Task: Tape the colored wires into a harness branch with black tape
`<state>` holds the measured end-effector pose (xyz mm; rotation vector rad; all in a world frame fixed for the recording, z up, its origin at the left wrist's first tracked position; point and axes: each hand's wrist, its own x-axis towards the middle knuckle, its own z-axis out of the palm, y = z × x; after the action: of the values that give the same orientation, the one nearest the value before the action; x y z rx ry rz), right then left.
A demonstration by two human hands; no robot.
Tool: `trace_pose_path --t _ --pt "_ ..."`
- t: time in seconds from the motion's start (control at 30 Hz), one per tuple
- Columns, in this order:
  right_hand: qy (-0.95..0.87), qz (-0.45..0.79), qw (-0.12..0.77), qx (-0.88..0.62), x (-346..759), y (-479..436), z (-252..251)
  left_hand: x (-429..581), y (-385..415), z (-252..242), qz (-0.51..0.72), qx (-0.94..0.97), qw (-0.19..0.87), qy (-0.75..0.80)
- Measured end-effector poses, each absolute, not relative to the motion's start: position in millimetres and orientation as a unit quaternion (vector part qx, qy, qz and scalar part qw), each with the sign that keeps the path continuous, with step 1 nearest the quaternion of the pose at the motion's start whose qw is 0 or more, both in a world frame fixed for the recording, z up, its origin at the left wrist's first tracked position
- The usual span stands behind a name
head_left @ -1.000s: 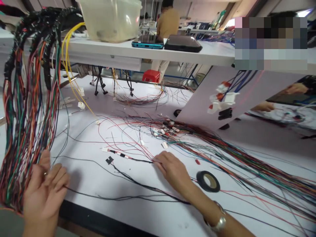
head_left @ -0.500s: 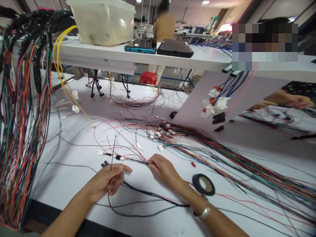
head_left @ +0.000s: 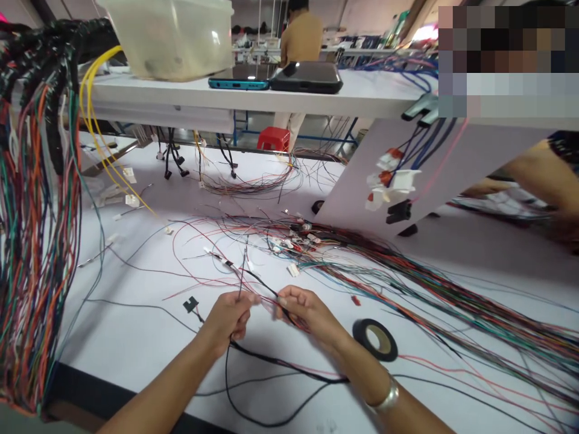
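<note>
A thin black wire [head_left: 259, 282] stretches up and away from the hands, ending near a small white connector [head_left: 208, 251]. A looser black cable [head_left: 271, 361] curves below the hands on the white table [head_left: 136, 343], and both hands sit just left of a roll of black tape [head_left: 374, 340]. Both forearms reach forward from the lower edge of the view, with the hands close together and almost touching. The left hand [head_left: 228, 320] has its fingers curled together around the wires, and a short dark strand stands up from its grip. The right hand [head_left: 307, 316] pinches the black wire between fingertips held tightly together. A metal bangle [head_left: 388, 398] circles the right wrist.
</note>
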<state>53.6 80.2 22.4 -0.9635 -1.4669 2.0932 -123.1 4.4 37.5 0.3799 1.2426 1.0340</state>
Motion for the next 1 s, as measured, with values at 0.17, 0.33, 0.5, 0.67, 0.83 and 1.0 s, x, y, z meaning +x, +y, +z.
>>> trace_pose_path --t 0.17,0.33,0.5,0.67,0.83,1.0 --pt "-0.51 0.764 0.216 -0.33 54.5 79.1 19.3 -113.9 6.9 32.9 0.475 0.153 0.666 0.555" --pt "-0.519 0.761 0.212 -0.327 55.2 77.2 19.2 -103.0 7.8 30.3 0.511 0.134 0.657 0.538" --pt "-0.511 0.753 0.23 -0.344 54.4 74.5 19.7 -97.5 5.7 30.0 0.524 0.136 0.652 0.53" --pt "-0.538 0.715 0.256 -0.365 49.4 68.6 16.5 -92.3 -3.2 34.2 0.575 0.138 0.619 0.516" --pt "-0.647 0.582 0.249 -0.425 55.8 73.4 15.5 -132.4 -11.6 42.9 0.716 0.053 0.545 0.433" --pt "-0.695 0.466 0.256 -0.485 65.9 84.3 9.8 -227.7 -30.9 57.8 0.84 0.011 0.346 0.418"
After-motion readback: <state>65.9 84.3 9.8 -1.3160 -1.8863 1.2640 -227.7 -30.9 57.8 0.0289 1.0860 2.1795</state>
